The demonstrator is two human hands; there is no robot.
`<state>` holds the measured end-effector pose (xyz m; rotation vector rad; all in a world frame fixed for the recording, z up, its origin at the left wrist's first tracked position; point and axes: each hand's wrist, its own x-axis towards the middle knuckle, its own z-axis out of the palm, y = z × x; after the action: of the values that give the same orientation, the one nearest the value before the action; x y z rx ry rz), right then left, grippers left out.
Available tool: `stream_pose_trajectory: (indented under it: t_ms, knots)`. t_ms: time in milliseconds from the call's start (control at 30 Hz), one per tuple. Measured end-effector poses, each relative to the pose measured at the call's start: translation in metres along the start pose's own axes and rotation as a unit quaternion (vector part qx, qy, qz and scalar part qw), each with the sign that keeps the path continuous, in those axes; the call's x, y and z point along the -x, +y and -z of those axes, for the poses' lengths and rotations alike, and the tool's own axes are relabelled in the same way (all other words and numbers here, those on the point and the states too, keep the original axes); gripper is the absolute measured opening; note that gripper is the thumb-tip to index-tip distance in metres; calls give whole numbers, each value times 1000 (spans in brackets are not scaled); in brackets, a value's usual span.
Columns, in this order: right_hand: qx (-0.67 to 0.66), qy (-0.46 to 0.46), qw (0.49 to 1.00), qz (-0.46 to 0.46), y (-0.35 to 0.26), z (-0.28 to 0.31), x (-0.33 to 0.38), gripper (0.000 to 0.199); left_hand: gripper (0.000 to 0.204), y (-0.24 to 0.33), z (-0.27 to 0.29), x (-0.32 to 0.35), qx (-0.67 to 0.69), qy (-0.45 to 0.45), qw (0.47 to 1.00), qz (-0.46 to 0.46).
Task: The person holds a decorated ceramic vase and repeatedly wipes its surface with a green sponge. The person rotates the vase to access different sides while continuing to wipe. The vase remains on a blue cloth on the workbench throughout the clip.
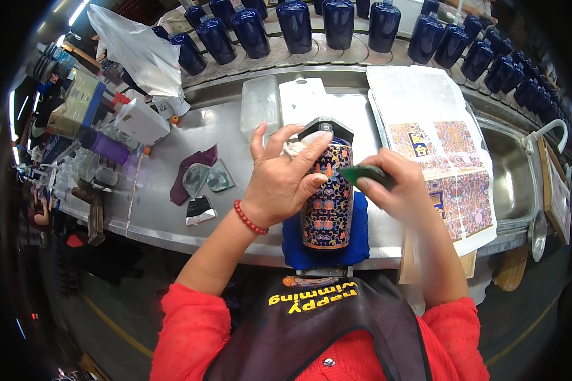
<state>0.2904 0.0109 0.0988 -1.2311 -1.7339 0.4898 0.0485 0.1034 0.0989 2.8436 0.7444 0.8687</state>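
A dark blue bottle (327, 209) with a colourful floral decal lies in front of me, its neck pointing away. My left hand (283, 171) grips the bottle's shoulder, thumb and forefinger pressed against the decal. A crumpled white cloth (294, 148) is tucked under its fingers. In my right hand (400, 184), a green scraper (356, 173) is pinched, its edge at the bottle's right side; whether it touches cannot be told. Under the bottle is a blue cloth pad (360, 235). Beyond the neck stands a dark angular rest (343, 130).
Decal sheets (461, 190) lie at the right, beside a metal sink (511, 171). Plain blue bottles (294, 28) line a conveyor at the back. A translucent box (259, 105) and cloth scraps with green pieces (200, 178) sit to the left on the metal table (156, 209).
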Motion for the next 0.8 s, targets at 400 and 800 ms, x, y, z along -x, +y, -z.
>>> stream_pose_trajectory:
  t_ms: [400,800]
  knots:
    - [-60,-60,996,-35,-15,2,-32,17,73,80,-4,98,95,53,988,106]
    - [-49,-81,995,29,16,1,-49,16,59,93,-22,70,-156,8,988,9]
